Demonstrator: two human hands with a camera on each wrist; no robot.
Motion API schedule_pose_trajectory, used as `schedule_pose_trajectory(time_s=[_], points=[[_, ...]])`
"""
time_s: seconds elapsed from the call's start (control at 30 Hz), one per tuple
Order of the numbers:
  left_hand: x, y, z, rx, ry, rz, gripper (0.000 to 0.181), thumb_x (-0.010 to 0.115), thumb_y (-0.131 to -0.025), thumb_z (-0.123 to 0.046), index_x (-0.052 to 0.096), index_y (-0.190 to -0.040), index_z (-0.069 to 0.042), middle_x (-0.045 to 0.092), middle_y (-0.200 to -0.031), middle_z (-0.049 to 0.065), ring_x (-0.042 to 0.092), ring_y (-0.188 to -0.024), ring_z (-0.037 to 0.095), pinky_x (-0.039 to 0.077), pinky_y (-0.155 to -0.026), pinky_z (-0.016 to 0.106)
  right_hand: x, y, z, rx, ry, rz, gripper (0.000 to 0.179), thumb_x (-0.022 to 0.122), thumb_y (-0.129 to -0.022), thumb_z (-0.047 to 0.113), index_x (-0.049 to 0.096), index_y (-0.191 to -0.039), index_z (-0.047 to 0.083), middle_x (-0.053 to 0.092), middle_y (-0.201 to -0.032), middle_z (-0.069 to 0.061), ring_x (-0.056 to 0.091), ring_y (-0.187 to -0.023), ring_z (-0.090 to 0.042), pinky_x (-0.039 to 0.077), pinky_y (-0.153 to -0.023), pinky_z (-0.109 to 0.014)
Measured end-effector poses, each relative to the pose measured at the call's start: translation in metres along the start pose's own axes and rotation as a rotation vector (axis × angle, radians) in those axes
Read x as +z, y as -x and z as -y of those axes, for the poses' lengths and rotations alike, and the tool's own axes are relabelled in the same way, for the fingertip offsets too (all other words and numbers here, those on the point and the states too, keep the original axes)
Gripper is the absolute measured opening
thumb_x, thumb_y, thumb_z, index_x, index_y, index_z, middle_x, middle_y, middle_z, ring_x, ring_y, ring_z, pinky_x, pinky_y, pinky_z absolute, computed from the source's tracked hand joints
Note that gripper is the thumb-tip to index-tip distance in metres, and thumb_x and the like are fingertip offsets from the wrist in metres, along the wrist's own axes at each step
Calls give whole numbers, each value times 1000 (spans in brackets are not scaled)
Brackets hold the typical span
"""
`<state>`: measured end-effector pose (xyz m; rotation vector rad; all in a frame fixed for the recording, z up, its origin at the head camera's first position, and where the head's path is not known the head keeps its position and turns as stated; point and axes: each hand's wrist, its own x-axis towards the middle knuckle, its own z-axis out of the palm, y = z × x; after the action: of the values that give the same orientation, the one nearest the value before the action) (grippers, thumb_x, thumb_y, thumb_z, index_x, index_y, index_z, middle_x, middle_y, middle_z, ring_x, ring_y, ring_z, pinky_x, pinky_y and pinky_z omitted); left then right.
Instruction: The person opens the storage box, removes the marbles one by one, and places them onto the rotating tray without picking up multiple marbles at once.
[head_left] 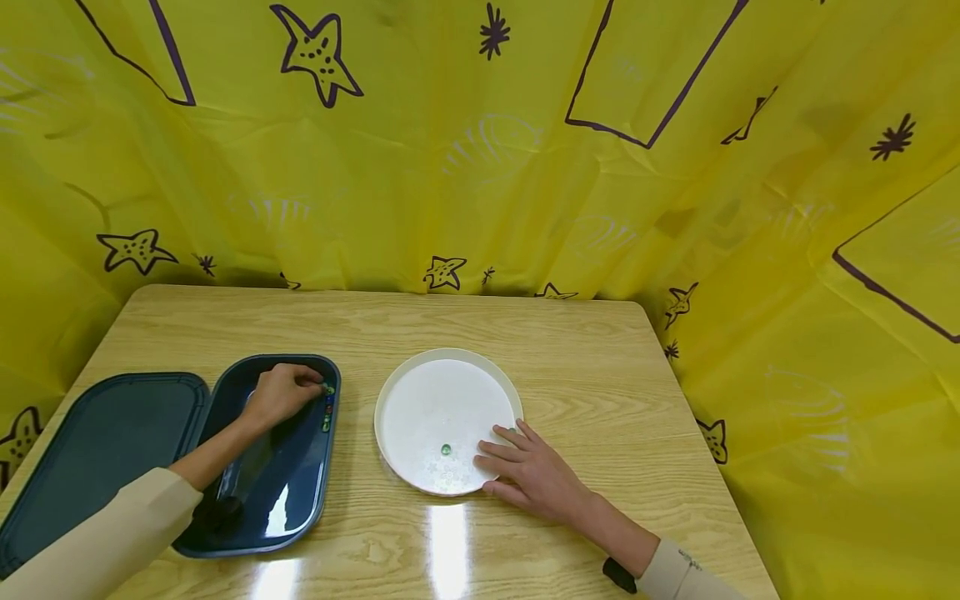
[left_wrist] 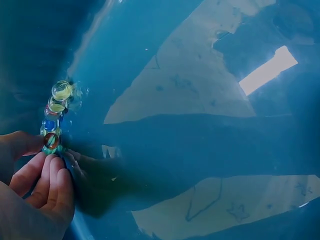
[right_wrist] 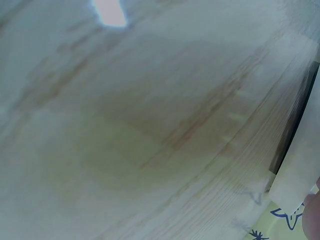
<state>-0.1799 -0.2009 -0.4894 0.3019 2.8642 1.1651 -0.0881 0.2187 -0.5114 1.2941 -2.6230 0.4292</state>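
Observation:
My left hand (head_left: 279, 393) reaches into a dark blue rectangular tray (head_left: 330, 467). Several glass marbles (head_left: 327, 408) lie in a row along its right wall. In the left wrist view, the thumb and fingers pinch an orange-and-green marble (left_wrist: 51, 140) at the row's end, beside a blue marble (left_wrist: 49, 124) and a yellow-swirled marble (left_wrist: 62, 91). Over the right rim of a round white tray (head_left: 420, 408), my right hand (head_left: 528, 468) lies with fingers spread. One green marble (head_left: 446, 449) sits inside the white tray; another green marble (head_left: 512, 430) shows partly by the right fingers.
A dark flat lid or second tray (head_left: 105, 458) lies against the blue tray's left side. Both trays stand on a wood-grain table (head_left: 600, 367). A yellow patterned curtain (head_left: 450, 167) hangs behind the table and down its right side.

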Motion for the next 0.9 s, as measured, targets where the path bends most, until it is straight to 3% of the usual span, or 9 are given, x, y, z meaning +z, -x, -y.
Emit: schedule_pose_trajectory(time_s=[0.4,0.63,0.9], points=[[0,-1,-5,-22,11,11,10,70,-88,-5,74,-90,4,71,-80,11,68,-77,32,54,-71,48,1,-1,0,-4,-9,-14,49,42,-106,49,69,-129,16,62,-135,-1,48,-134,-28,27,-114,-53],[0,3,-5,-29,29,25,13,70,-89,-5,72,-94,6,71,-81,11,68,-76,30,54,-69,45,2,-1,-1,-11,-6,-21,51,39,-106,50,70,-128,16,62,-135,-1,49,-133,-28,30,-112,-55],[1,9,-3,-7,33,43,12,70,-89,-3,72,-93,8,71,-80,12,68,-73,28,54,-63,41,2,-1,0,-8,4,-19,50,39,-106,50,70,-129,16,62,-135,0,49,-134,-27,29,-113,-54]])
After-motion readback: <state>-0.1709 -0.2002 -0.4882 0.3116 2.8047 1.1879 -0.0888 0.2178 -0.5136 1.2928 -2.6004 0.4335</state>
